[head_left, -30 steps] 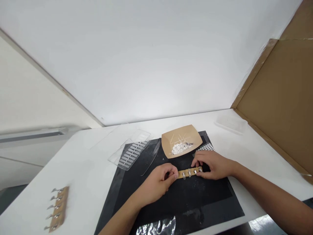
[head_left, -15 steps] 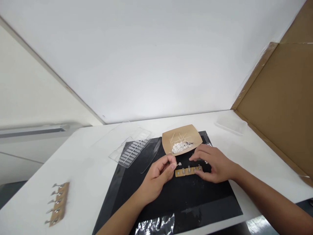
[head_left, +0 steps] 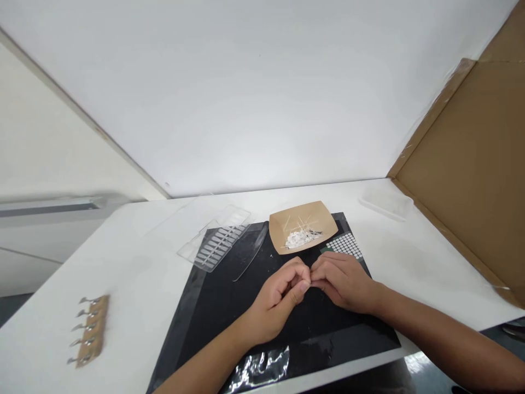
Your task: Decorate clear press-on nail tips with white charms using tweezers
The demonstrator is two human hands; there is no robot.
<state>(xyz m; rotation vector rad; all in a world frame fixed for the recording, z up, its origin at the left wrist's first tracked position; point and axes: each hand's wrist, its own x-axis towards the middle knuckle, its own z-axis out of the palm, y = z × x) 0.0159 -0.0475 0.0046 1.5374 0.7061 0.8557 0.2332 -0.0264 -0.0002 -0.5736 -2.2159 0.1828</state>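
Observation:
My left hand [head_left: 279,301] and my right hand [head_left: 344,282] meet over the black mat [head_left: 229,312], fingertips pinched against each other. Whatever sits between the fingers is too small and covered to make out. Just behind my right hand lies a dark green sheet with rows of white dots [head_left: 343,245]. Beyond both hands is a brown paper tray [head_left: 276,224] with a heap of white scraps [head_left: 301,238] and thin strips in it. The short strip with upright clips seen earlier under my right hand is hidden now.
On the left of the white table [head_left: 135,273] lies a strip with several metal clips [head_left: 92,331]. A clear plastic case of nail-shaped tips [head_left: 221,246] overlaps the mat, beside a dark curved strip [head_left: 253,254]. A clear lid [head_left: 388,205] lies back right, near a cardboard wall [head_left: 463,175].
My right hand has left the clip strip and come left to my left hand, and both now pinch together. The small white piece at my left fingertips is now covered. The dotted sheet shows more.

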